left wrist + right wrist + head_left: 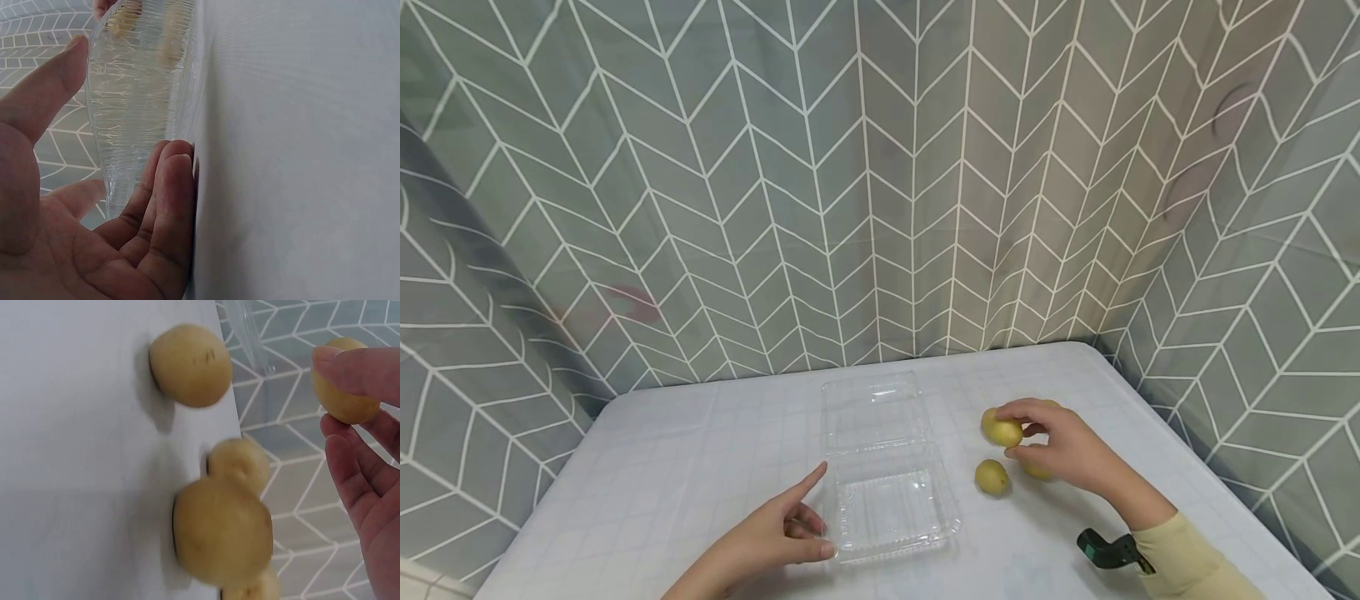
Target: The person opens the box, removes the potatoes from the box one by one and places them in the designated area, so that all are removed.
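My right hand (1060,446) pinches a round yellow fruit (340,394) between thumb and fingers, raised off the table in the right wrist view. Close below it several more yellow fruits lie on the table, among them one nearer the container (992,477) and a large one (222,531). A clear plastic clamshell container (891,504) lies unfolded, its lid (875,412) laid back toward the curtain. At the left side of its base is my left hand (782,529), fingers and thumb spread along the rim, holding nothing. The base shows no fruit inside.
A white cloth (700,450) covers the table, with its far edge close to a grey chevron-patterned curtain (880,208). Similar curtains hang at both sides. A dark wrist camera (1108,550) sits on the right wrist by the yellow sleeve (1187,558).
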`<action>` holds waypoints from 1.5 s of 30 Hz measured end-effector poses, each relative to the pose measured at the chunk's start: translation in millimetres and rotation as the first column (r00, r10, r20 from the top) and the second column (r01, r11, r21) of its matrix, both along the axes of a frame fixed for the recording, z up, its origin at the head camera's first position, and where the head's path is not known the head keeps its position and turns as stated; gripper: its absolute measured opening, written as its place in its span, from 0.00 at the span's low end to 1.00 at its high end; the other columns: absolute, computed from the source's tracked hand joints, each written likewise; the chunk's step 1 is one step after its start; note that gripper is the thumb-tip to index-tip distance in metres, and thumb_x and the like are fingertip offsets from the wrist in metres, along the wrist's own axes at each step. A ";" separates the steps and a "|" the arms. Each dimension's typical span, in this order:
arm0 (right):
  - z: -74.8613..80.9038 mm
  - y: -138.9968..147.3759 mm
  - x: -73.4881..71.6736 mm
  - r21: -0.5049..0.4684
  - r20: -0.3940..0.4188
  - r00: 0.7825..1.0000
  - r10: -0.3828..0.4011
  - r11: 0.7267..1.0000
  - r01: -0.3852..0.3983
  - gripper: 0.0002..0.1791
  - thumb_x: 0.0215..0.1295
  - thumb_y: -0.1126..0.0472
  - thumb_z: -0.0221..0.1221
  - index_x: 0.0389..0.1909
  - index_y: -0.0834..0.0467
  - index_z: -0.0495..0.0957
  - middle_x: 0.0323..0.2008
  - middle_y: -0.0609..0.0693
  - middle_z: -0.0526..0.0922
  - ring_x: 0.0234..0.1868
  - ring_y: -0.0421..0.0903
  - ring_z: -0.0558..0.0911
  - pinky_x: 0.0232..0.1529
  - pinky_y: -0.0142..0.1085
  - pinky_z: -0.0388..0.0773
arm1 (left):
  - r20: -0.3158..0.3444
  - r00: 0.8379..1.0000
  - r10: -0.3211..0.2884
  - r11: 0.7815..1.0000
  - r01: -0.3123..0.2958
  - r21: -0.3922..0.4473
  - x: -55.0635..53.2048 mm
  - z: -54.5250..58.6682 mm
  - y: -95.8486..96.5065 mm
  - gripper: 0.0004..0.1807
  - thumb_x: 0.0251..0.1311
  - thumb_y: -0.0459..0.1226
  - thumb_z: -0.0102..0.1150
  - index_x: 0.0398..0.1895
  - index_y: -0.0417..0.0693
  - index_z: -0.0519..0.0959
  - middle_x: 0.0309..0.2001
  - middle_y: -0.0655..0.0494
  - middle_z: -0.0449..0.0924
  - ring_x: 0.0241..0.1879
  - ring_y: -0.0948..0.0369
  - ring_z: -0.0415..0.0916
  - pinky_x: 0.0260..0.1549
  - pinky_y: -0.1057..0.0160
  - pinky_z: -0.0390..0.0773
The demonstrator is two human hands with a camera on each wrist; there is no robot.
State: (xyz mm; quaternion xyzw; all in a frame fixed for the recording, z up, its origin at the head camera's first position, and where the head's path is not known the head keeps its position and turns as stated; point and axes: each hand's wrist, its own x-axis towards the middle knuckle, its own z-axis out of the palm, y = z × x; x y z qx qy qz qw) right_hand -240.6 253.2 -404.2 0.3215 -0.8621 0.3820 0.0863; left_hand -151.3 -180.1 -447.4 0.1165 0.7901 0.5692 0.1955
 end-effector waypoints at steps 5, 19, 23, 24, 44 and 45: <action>-1.6 16.0 3.2 0.021 -0.018 0.998 -0.064 0.998 0.065 0.27 0.51 0.69 0.74 0.54 0.55 0.80 0.55 0.48 0.80 0.48 0.40 0.80 0.45 0.43 0.80 | -0.012 1.000 -0.008 1.000 0.008 -0.012 -0.5 0.1 -0.2 0.57 0.53 0.40 0.75 0.80 0.56 0.47 0.42 0.47 0.76 0.40 0.53 0.78 0.38 0.65 0.78; -16.9 47.1 4.7 0.040 -0.091 0.981 -0.171 0.984 0.175 0.26 0.53 0.66 0.74 0.55 0.56 0.80 0.56 0.54 0.80 0.48 0.37 0.79 0.42 0.42 0.81 | 0.005 1.000 -0.003 1.000 0.003 0.004 -0.8 -4.2 -1.0 0.57 0.54 0.39 0.75 0.80 0.57 0.46 0.42 0.47 0.75 0.40 0.53 0.78 0.37 0.63 0.78; -18.8 54.7 5.4 0.031 -0.114 0.973 -0.203 0.978 0.208 0.27 0.52 0.67 0.74 0.54 0.58 0.80 0.54 0.53 0.81 0.47 0.36 0.79 0.42 0.40 0.81 | 0.001 1.000 -0.002 1.000 0.002 0.007 -0.4 -6.0 -1.5 0.57 0.54 0.40 0.75 0.80 0.58 0.46 0.42 0.47 0.75 0.40 0.53 0.79 0.38 0.63 0.78; -19.2 56.5 5.8 0.029 -0.115 0.971 -0.211 0.976 0.216 0.27 0.52 0.68 0.74 0.55 0.58 0.80 0.54 0.53 0.81 0.47 0.36 0.79 0.42 0.40 0.81 | 0.000 1.000 -0.002 1.000 0.002 0.007 -0.6 -6.1 -1.4 0.57 0.54 0.40 0.75 0.80 0.58 0.46 0.42 0.47 0.75 0.40 0.53 0.79 0.38 0.63 0.78; -36.3 80.8 9.1 0.035 -0.065 0.930 -0.362 0.931 0.365 0.26 0.52 0.67 0.73 0.54 0.58 0.80 0.49 0.54 0.83 0.45 0.31 0.77 0.40 0.38 0.81 | 0.009 1.000 -0.012 1.000 0.012 -0.012 1.9 -1.3 -2.7 0.57 0.54 0.42 0.74 0.80 0.58 0.47 0.43 0.45 0.75 0.41 0.51 0.79 0.38 0.63 0.78; -36.9 81.9 9.2 0.040 -0.060 0.928 -0.369 0.928 0.371 0.25 0.53 0.67 0.73 0.54 0.58 0.80 0.49 0.54 0.83 0.46 0.31 0.76 0.40 0.38 0.81 | 0.009 1.000 -0.012 1.000 0.012 -0.012 1.9 -1.1 -2.5 0.57 0.54 0.42 0.74 0.80 0.58 0.47 0.43 0.45 0.75 0.41 0.51 0.78 0.38 0.63 0.78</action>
